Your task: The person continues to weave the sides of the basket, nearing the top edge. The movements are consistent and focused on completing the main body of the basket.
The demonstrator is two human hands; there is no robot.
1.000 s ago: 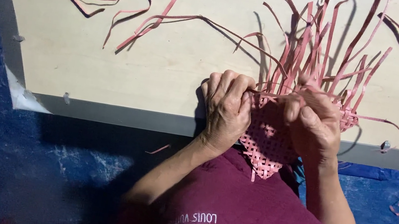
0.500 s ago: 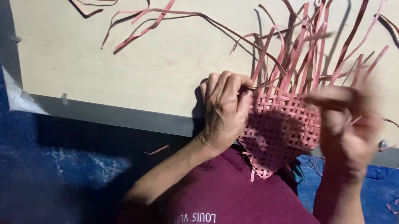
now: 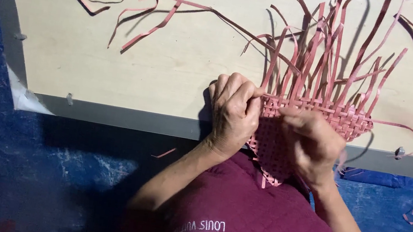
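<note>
From your head camera, your left hand [image 3: 234, 116] is curled shut, fingers pinching the left edge of the pink woven mat [image 3: 321, 117], which lies at the near edge of the pale board [image 3: 170, 67], partly over your lap. Your right hand [image 3: 311, 147] lies on the weave with fingers bent and slightly blurred; whether it grips a strip, you cannot tell. Loose pink strips [image 3: 330, 53] fan upward from the mat.

Woven mat [image 3: 345, 120] lies on board [image 3: 116, 64], between both hands.
</note>
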